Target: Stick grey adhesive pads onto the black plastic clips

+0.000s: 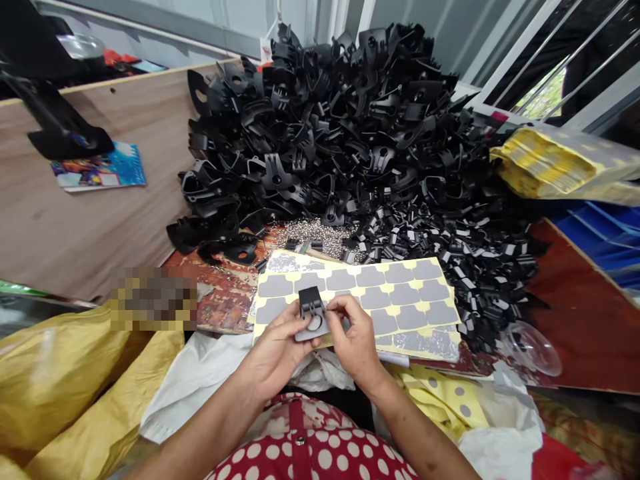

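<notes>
Above the front edge of the table, my left hand (280, 343) grips a small black plastic clip (311, 303) by its lower part. The clip has a raised, hinge-like flap and a grey face with a round hole. My right hand (354, 337) is closed in a pinch at the clip's right side, by the hinge; anything between those fingertips is too small to make out. Beneath and behind both hands lie yellow sheets of grey die-cut stickers (400, 297). Just past them is a heap of tiny shiny metal parts (320, 233).
A tall pile of black plastic parts (320, 120) fills the back. Smaller black clips (415, 230) spread down the right, near a clear plastic cup (533, 350). A wooden board (100, 220) stands at left, above yellow sacks (65, 380). Stacked yellow sticker sheets (560, 163) lie at right.
</notes>
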`<state>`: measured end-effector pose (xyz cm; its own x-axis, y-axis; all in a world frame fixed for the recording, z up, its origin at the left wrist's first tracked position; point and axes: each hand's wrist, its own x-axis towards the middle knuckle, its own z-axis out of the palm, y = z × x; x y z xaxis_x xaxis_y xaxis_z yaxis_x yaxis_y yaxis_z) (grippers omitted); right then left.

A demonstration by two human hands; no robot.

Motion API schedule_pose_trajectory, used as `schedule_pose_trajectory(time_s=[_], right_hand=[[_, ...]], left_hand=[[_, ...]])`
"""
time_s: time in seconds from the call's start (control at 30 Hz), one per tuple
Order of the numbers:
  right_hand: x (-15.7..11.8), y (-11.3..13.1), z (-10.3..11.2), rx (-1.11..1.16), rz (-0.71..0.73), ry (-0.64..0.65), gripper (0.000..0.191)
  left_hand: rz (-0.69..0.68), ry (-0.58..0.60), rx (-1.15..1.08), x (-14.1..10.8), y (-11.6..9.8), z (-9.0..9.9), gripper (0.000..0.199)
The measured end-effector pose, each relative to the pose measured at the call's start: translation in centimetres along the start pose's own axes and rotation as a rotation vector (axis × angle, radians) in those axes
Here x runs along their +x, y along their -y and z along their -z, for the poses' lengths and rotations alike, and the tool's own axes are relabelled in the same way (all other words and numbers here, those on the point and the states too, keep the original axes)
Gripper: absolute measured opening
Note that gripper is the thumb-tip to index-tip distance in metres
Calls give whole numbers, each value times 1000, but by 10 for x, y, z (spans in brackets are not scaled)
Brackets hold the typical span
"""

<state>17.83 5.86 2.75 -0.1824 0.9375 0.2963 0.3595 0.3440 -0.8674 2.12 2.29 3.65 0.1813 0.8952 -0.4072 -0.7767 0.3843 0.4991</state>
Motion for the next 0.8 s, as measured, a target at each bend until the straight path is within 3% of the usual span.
schedule_pose_trajectory(time_s=[0.1, 0.3, 0.37, 0.43, 0.57, 0.7, 0.8], right_hand=[[2, 2, 5, 22, 9, 66, 6], [-2, 32, 9, -300, 436, 114, 13], [-4, 38, 9, -267, 473, 76, 9], [-5, 39, 11, -188, 433, 37, 8], [-6, 17, 15, -295, 286, 120, 12], [-6, -21, 1, -677, 286, 257, 13], [-4, -34, -5, -768, 319, 227, 23]], left_hand=[[-7, -6, 41, -8, -3, 1, 21], [-161, -30, 134, -17, -14, 0, 39], [-189, -64, 155, -21, -19, 3, 42], [-309, -154, 156, -29, -26, 10, 41], [-617, -370, 232, -60, -44, 45, 38], [-556, -447, 544, -87, -43, 96, 38], [-484, -431, 910, -88, -30, 131, 31]])
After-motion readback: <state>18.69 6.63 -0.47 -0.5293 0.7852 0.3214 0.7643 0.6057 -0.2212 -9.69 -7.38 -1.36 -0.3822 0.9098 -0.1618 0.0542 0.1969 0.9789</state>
